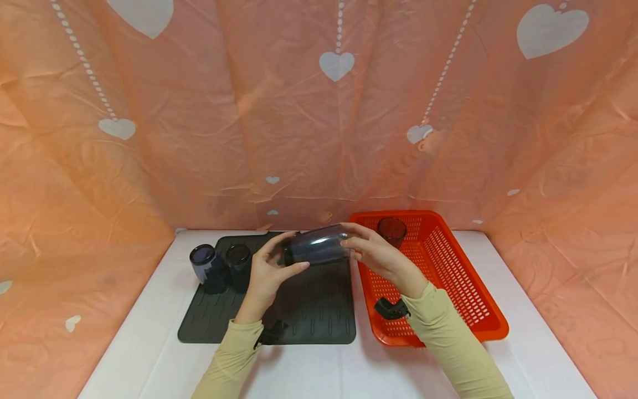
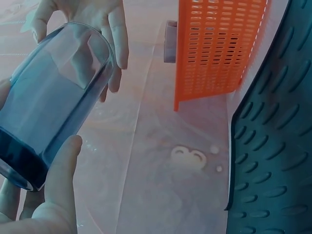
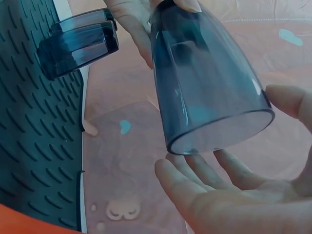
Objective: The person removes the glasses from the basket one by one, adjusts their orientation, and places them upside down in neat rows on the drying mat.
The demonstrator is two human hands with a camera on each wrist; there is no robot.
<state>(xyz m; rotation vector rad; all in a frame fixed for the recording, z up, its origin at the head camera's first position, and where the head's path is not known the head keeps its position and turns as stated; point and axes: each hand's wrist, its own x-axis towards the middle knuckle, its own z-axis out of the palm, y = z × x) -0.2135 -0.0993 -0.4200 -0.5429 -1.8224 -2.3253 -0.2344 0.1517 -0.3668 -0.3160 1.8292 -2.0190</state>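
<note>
A smoky dark tumbler [image 1: 321,245] is held tilted almost sideways above the drying mat [image 1: 319,316]. My left hand [image 1: 266,277] grips it round the thick base, thumb along its near side. At the mouth end, my right hand [image 1: 384,257] spans the rim with thumb and fingers spread and nearly straight. Its thumb tip touches or almost touches the rim in the right wrist view, where the tumbler [image 3: 209,83] has its mouth facing that palm. Whether the other fingertips press on the glass, I cannot tell.
Two dark tumblers [image 1: 209,269] stand base-up side by side on the mat's left part. An orange perforated basket [image 1: 490,310] sits on the right with another tumbler [image 1: 392,231] at its far end. A white tabletop [image 1: 309,371] lies beneath, and a patterned orange curtain [image 1: 279,122] hangs behind.
</note>
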